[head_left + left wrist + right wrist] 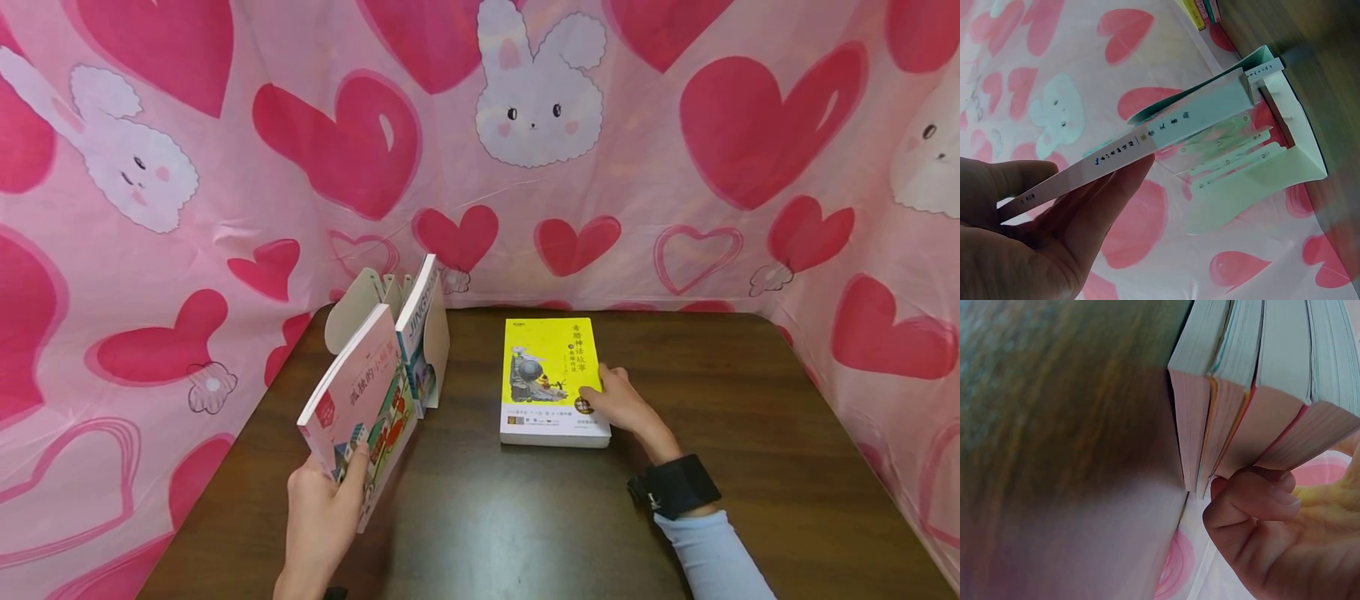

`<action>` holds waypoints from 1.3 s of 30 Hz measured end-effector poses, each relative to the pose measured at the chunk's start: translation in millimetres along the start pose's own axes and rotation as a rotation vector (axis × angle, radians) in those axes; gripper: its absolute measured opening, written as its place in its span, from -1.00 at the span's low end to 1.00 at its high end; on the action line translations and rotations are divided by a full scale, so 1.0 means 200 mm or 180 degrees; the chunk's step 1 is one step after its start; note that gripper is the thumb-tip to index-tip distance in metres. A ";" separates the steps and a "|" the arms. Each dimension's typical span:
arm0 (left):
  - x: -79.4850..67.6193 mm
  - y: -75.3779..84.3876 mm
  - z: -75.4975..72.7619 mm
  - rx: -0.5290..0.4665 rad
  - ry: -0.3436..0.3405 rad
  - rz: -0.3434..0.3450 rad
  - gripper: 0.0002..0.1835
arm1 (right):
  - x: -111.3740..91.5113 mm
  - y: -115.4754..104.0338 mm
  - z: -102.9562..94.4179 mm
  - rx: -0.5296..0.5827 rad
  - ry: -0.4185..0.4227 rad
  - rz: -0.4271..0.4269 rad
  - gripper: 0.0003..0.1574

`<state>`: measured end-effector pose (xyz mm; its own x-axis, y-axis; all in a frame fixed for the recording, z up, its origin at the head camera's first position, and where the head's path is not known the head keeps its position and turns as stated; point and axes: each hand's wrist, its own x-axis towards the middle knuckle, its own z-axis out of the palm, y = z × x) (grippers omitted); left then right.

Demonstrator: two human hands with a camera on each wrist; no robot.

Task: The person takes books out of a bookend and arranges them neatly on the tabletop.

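My left hand [322, 508] grips a thin pink picture book [375, 400] by its near lower corner, thumb on the illustrated cover, fingers behind. The book is tilted upright, its far end overlapping a pale bookend rack [348, 312]. In the left wrist view its lettered spine [1116, 153] points toward the rack. Another book [416, 325], with large letters on its spine, stands in the rack. My right hand [626, 408] holds the right edge of a yellow-covered book [551, 367], thumb on top. In the right wrist view, curled fingers [1254, 500] meet the side of a stack of several thick books [1229, 419].
The dark wooden table [480, 517] extends in front of both hands. A pink curtain [450, 167] with hearts and rabbits hangs around its back and sides. The rack's thin dividers [1235, 156] stand at the table's left edge.
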<state>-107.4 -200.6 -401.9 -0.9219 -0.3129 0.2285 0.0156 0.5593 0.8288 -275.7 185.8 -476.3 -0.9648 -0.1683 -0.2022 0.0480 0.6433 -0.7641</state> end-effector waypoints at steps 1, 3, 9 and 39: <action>0.00 0.00 0.00 -0.0006 0.0000 0.0009 -0.57 | 0.00 0.00 0.00 0.0006 -0.0002 0.0001 -0.12; 0.00 0.00 0.00 -0.0007 0.0013 0.0041 -0.56 | 0.00 -0.01 0.00 0.0003 -0.0005 0.0000 -0.11; -0.02 0.01 0.01 0.0017 0.0105 0.0127 -0.59 | -0.01 -0.01 0.00 -0.0009 -0.0011 0.0001 -0.09; 0.01 0.00 0.13 -0.0514 0.0041 0.0040 -0.49 | 0.00 0.01 0.00 -0.0032 -0.0002 0.0040 -0.08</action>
<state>-120.0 -180.2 -414.5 -0.9162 -0.3170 0.2450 0.0901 0.4329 0.8969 -276.6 186.6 -477.4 -0.9639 -0.1607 -0.2121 0.0574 0.6527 -0.7554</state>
